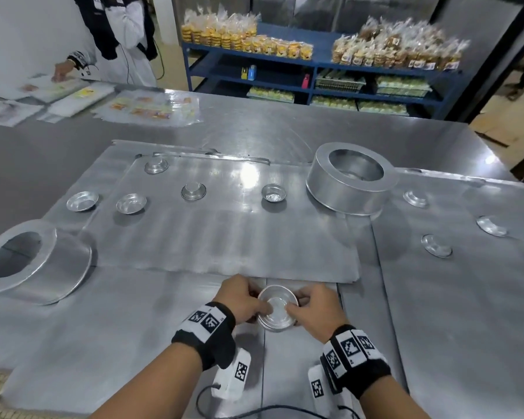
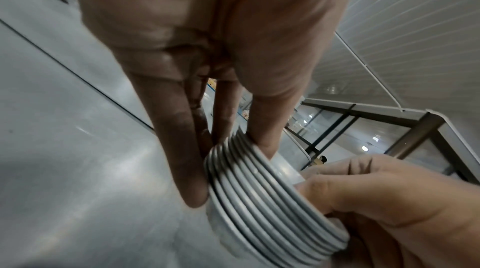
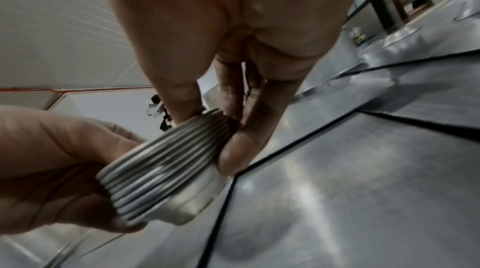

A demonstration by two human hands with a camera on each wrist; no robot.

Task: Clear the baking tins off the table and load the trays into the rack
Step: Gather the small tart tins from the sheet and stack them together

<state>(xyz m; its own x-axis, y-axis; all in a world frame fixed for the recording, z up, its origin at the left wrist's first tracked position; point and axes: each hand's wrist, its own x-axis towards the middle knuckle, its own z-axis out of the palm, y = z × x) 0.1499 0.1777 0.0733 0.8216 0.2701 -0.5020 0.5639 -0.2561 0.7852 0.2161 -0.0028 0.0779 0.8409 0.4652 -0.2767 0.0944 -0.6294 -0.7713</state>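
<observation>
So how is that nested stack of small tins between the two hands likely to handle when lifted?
The stack of small tins is thin bare metal, so probably light and stiff. Its rims sit loosely layered, so tins could slide or fan apart if tilted. Left hand and right hand pinch opposite sides, which likely steadies it.

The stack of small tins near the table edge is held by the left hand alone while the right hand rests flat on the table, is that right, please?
Not quite: both hands hold the stack of small tins. The left wrist view shows the right hand gripping it too, opposite the left hand.
</observation>
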